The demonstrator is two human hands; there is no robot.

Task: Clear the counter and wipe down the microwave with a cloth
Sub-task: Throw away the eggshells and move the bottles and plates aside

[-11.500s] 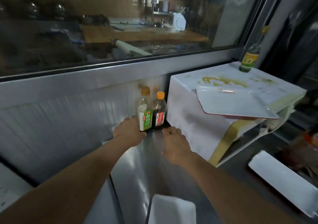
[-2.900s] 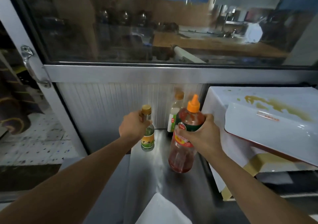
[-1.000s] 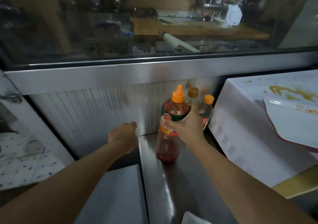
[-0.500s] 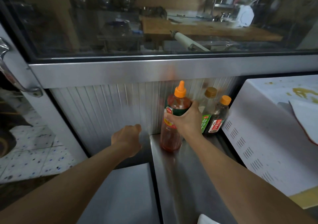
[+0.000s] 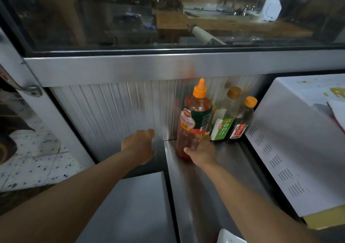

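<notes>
Stainless steel counter (image 5: 214, 190), narrow and shiny, runs from the near edge toward the ribbed metal back wall (image 5: 119, 115). On it the right hand (image 5: 200, 152) rests low against the tall red sauce squeeze bottle with an orange nozzle (image 5: 194, 119), fingers loosely around its base; how firm the hold is, I cannot tell. Off the counter's left edge, the left hand (image 5: 139, 145) hangs loosely curled and holds nothing. Standing close to that edge, the tall bottle could tip if nudged, or knock the two smaller labelled sauce bottles (image 5: 231, 117) just beside it. Right of them stands the white boxy microwave (image 5: 291, 149), its top smeared with yellow-brown sauce and unwiped.
</notes>
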